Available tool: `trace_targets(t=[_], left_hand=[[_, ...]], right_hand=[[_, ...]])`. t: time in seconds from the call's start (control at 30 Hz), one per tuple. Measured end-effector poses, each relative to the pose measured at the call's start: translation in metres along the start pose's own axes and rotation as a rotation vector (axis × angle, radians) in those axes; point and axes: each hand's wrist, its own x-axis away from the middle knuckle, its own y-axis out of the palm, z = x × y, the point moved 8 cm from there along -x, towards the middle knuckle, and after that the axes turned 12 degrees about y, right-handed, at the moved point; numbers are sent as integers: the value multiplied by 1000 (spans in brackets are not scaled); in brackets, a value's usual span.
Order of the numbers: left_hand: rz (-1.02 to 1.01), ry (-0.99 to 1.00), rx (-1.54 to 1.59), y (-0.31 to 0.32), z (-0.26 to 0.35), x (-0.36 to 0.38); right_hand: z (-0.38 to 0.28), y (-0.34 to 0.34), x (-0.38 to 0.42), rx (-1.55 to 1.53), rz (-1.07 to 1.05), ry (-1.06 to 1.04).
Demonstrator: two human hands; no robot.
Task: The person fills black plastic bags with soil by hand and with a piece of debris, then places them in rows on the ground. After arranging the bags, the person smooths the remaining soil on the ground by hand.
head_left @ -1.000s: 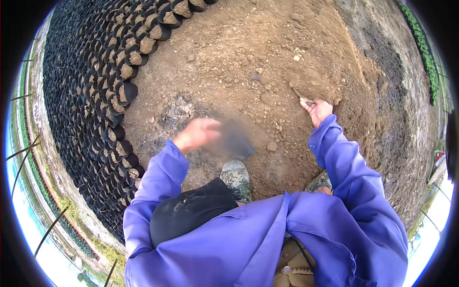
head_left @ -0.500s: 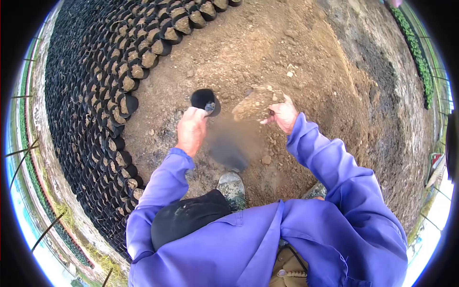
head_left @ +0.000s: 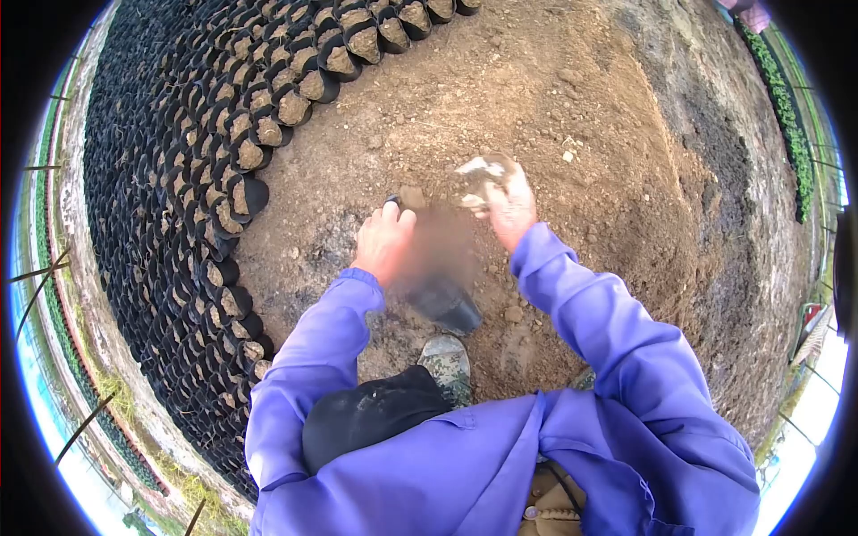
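Nearest the body, a black planting bag (head_left: 444, 304) hangs just below the left hand (head_left: 384, 243), above the soil just ahead of the shoe (head_left: 446, 362). The left grip pinches the bag's rim and holds its mouth up and open; the bag's long axis runs from that mouth down and toward the person, base lowest, though motion blur hides its exact tilt. Just beyond, the right hand (head_left: 507, 204) holds a scoop (head_left: 483, 174), tipped toward the bag with loose earth falling. The step in hand looks like filling. Next, the scoop must dip into the soil heap (head_left: 572, 107) again. Far left stand rows of filled bags (head_left: 223, 143).
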Motion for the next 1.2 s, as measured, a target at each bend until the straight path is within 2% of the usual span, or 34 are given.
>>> trace_targets(t=[0.07, 0.17, 0.27, 0.37, 0.43, 0.5, 0.6, 0.73, 0.83, 0.87, 0.97, 1.0, 1.1, 1.17, 1.2], left_hand=[[-89, -33, 44, 14, -11, -3], [161, -121, 210, -5, -30, 2], [369, -300, 259, -24, -58, 21], [588, -543, 294, -40, -108, 56], [651, -502, 160, -58, -127, 69], [476, -515, 9, -47, -147, 72], [481, -526, -68, -44, -161, 71], [544, -578, 2, -60, -165, 76], [218, -515, -86, -39, -171, 73], [260, -513, -62, -39, -175, 75], [198, -413, -146, -45, -165, 58], [199, -496, -129, -42, -177, 56], [411, -603, -63, -57, -190, 68], [460, -611, -170, -60, -205, 79], [502, -683, -86, -61, -216, 85]], right_hand=[[7, -24, 13, -68, 29, 154], [18, -58, 43, -99, 113, 301], [63, -99, 62, -133, 172, 400], [79, -115, 80, -168, 197, 465], [83, -125, 83, -172, 196, 484], [89, -133, 82, -174, 176, 490], [91, -134, 78, -180, 162, 517], [92, -137, 79, -186, 167, 503], [95, -136, 77, -188, 157, 522], [95, -136, 76, -171, 170, 540], [97, -139, 77, -177, 209, 586], [100, -139, 74, -219, 214, 593], [99, -142, 64, -424, 276, 568], [93, -147, 50, -581, 332, 525], [91, -157, 43, -656, 363, 501]])
